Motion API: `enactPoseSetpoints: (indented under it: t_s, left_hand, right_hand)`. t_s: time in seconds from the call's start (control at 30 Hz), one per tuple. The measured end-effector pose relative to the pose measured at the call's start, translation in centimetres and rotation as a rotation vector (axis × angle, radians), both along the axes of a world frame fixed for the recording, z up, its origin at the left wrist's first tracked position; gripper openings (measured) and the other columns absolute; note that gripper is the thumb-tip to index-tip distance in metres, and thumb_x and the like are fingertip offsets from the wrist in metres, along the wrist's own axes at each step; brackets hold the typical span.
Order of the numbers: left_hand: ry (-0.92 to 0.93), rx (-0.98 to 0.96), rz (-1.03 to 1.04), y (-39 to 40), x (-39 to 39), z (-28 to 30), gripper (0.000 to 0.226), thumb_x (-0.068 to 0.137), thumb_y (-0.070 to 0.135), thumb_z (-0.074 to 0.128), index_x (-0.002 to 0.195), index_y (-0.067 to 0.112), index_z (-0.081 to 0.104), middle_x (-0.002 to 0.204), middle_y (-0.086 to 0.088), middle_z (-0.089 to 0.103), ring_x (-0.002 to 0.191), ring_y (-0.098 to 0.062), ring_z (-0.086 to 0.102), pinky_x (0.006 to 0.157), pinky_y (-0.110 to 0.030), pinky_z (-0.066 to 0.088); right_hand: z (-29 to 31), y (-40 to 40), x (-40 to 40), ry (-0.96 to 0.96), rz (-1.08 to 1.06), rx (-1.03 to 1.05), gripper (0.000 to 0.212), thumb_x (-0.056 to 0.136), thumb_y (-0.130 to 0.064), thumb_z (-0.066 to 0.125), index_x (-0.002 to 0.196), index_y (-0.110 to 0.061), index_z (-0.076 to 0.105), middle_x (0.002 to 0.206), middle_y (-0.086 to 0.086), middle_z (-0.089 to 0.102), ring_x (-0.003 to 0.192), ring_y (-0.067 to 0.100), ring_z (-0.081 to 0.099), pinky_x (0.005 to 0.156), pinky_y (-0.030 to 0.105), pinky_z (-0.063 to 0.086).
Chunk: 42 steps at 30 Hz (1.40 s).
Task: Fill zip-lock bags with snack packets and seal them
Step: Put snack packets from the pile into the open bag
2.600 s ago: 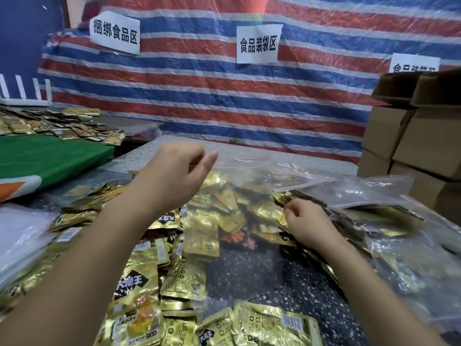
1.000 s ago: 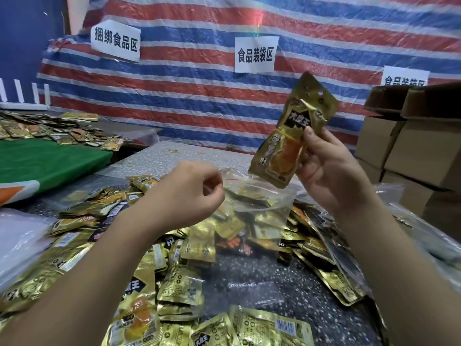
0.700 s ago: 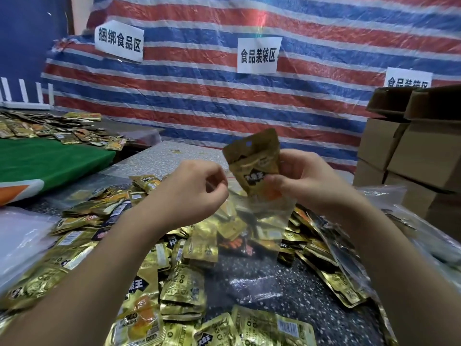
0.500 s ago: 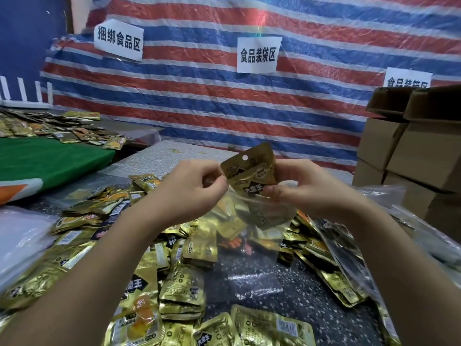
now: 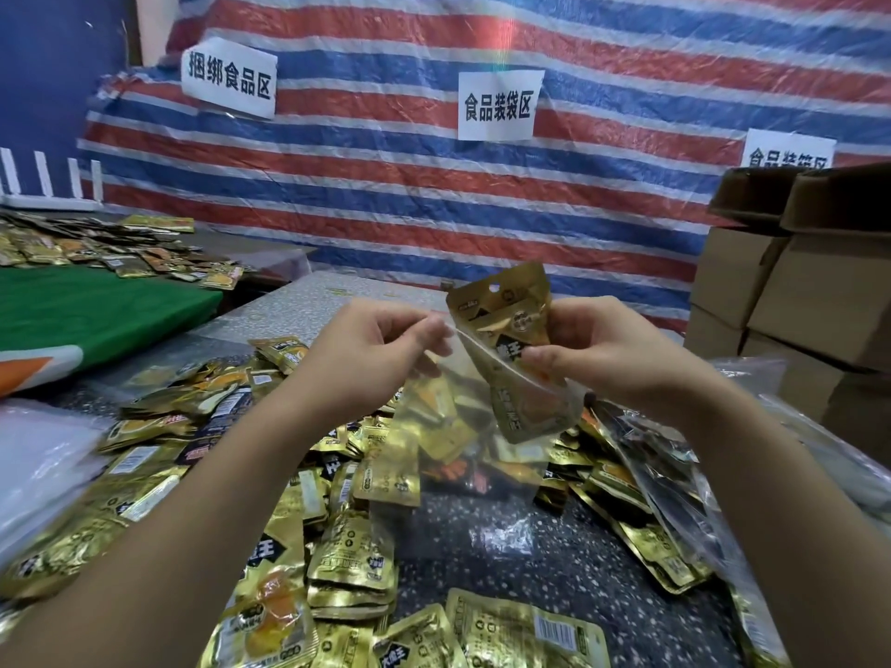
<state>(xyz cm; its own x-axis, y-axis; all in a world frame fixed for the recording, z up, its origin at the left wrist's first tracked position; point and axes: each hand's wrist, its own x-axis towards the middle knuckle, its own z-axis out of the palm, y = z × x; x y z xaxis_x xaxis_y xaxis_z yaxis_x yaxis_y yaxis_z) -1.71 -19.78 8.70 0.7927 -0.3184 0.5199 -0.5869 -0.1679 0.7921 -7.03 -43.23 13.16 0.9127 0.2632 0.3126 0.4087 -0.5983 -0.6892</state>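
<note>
A clear zip-lock bag (image 5: 463, 441) hangs above the table, with several gold snack packets showing inside it. My left hand (image 5: 371, 351) pinches the left corner of its open mouth. My right hand (image 5: 607, 351) holds a gold snack packet (image 5: 506, 330) upright; the packet's lower half sits inside the bag's mouth and its top with the punched hole sticks out. Many loose gold packets (image 5: 352, 561) lie heaped on the speckled table (image 5: 554, 561) below both arms.
Stacked cardboard boxes (image 5: 810, 301) stand at the right. Filled clear bags (image 5: 675, 474) lie under my right forearm. A green-covered table (image 5: 87, 311) with more packets is at the left, white plastic (image 5: 43, 455) beside it. A striped tarp (image 5: 434, 185) hangs behind.
My right hand lifted a gold packet from the pile on the right, brought it over to the bag and lowered it into the mouth. My left hand stayed pinched on the bag.
</note>
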Motion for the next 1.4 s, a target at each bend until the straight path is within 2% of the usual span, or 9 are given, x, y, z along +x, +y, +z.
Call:
enactPoseSetpoints:
  t_s: [0.13,0.33,0.53,0.63,0.77,1.0,1.13,1.33,1.4]
  left_hand:
    - [0.025,-0.037,-0.027,-0.3,-0.2,0.0,0.024,0.1,0.017,0.054,0.094,0.022,0.077,0.084,0.0,0.077,0.075,-0.017,0.073,0.069,-0.033,0.059]
    - [-0.003,-0.012,-0.009,-0.8,-1.0,0.0,0.025,0.099,0.021,0.056,0.086,0.027,0.077,0.081,0.005,0.077,0.082,-0.015,0.072,0.084,-0.043,0.057]
    - [-0.074,-0.087,0.012,-0.6,-1.3,0.6,0.027,0.101,0.018,0.052,0.089,0.009,0.074,0.08,0.0,0.075,0.071,-0.012,0.071,0.065,-0.03,0.057]
    - [-0.098,-0.148,0.038,-0.6,-1.5,0.8,0.027,0.102,0.019,0.05,0.089,0.01,0.072,0.08,-0.001,0.074,0.069,-0.014,0.071,0.061,-0.028,0.056]
    - [-0.089,-0.235,0.062,-0.5,-1.6,1.1,0.027,0.103,0.02,0.048,0.088,0.015,0.07,0.081,-0.003,0.073,0.07,-0.017,0.072,0.062,-0.033,0.056]
    - [-0.089,-0.388,0.049,-0.2,-2.2,1.9,0.028,0.104,0.024,0.044,0.09,0.017,0.067,0.077,-0.003,0.073,0.064,-0.021,0.071,0.054,-0.025,0.054]
    - [-0.14,-0.384,0.09,-0.3,-2.4,1.8,0.027,0.105,0.026,0.043,0.093,0.015,0.064,0.073,-0.003,0.071,0.059,-0.023,0.069,0.053,-0.033,0.053]
    - [-0.215,-0.385,0.116,-0.4,-2.4,1.8,0.025,0.105,0.024,0.045,0.092,0.015,0.063,0.073,-0.003,0.068,0.057,-0.018,0.066,0.051,-0.023,0.048]
    - [-0.198,-0.368,0.151,-0.3,-2.2,1.7,0.025,0.105,0.025,0.044,0.091,0.014,0.063,0.074,-0.001,0.069,0.055,-0.018,0.066,0.05,-0.023,0.048]
  right_hand:
    - [0.4,0.6,-0.5,0.083,-0.023,-0.216,0.019,0.094,-0.005,0.062,0.109,-0.013,0.071,0.101,0.005,0.076,0.096,0.021,0.073,0.09,0.045,0.058]
    - [0.1,2.4,-0.6,0.009,-0.093,-0.602,0.011,0.091,-0.023,0.067,0.081,-0.022,0.068,0.076,-0.002,0.07,0.068,0.009,0.066,0.066,0.039,0.058]
    - [0.4,1.9,-0.8,-0.169,-0.19,-0.352,0.012,0.091,-0.031,0.068,0.09,-0.022,0.075,0.079,-0.009,0.073,0.07,0.0,0.067,0.062,0.014,0.052]
    - [0.6,2.2,-1.0,-0.253,-0.2,-0.293,0.033,0.095,-0.045,0.055,0.086,-0.019,0.074,0.074,-0.001,0.072,0.059,0.01,0.062,0.055,0.025,0.049]
    - [0.9,2.7,-1.3,-0.358,-0.209,-0.092,0.037,0.1,-0.042,0.048,0.086,-0.017,0.073,0.076,-0.004,0.073,0.072,0.015,0.07,0.074,0.047,0.058]
    - [2.1,3.3,-2.0,-0.613,-0.093,0.014,0.031,0.099,-0.035,0.053,0.087,-0.013,0.071,0.077,-0.007,0.072,0.07,0.006,0.07,0.065,0.027,0.058]
    - [2.4,3.8,-2.0,-0.611,-0.04,0.18,0.028,0.101,-0.021,0.053,0.086,-0.004,0.069,0.073,0.0,0.07,0.067,0.006,0.07,0.063,0.02,0.055]
    - [0.9,3.7,-0.9,-0.379,-0.063,0.344,0.03,0.105,-0.015,0.047,0.08,-0.007,0.063,0.067,0.006,0.064,0.063,0.022,0.064,0.064,0.034,0.057]
    - [0.0,3.5,-0.2,-0.292,-0.095,0.529,0.03,0.105,-0.014,0.046,0.077,-0.01,0.057,0.066,0.007,0.056,0.059,0.018,0.062,0.066,0.038,0.057]
